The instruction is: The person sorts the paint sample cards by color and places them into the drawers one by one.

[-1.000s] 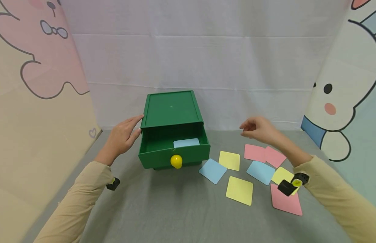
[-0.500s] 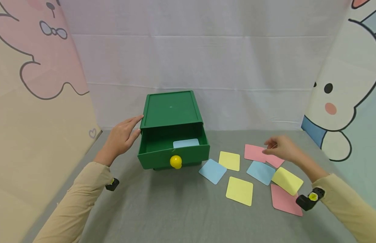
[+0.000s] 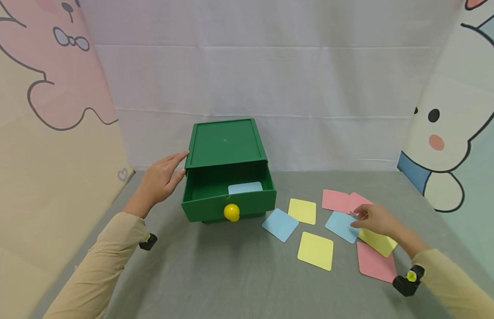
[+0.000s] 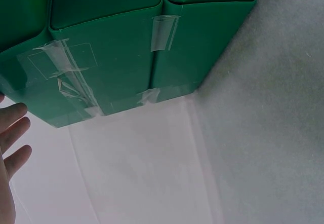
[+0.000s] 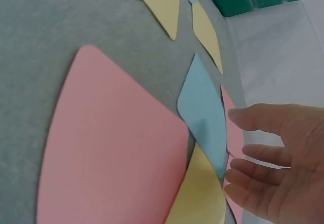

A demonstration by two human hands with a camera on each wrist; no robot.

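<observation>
A green drawer box (image 3: 227,144) stands near the back of the table with its drawer (image 3: 207,209) pulled out. One light blue card (image 3: 245,188) is inside the drawer, and a yellow knob (image 3: 231,212) sits on its front. My left hand (image 3: 157,180) rests its straight fingers against the box's left side. My right hand (image 3: 379,220) hovers over the scattered cards, nearest to a blue card (image 3: 339,226) and a yellow card (image 3: 378,243). Its thumb and fingers are apart with nothing between them, as the right wrist view also shows.
Two pink cards (image 3: 335,200) overlap behind the blue card. A pink card (image 3: 375,262) lies partly under the yellow one. Between these and the box lie another blue card (image 3: 280,225) and two yellow cards (image 3: 315,250). A white cloth (image 3: 310,88) hangs behind.
My right hand has moved right and then down toward me, from above the pink cards to over the blue and yellow ones. My left hand stays on the box.
</observation>
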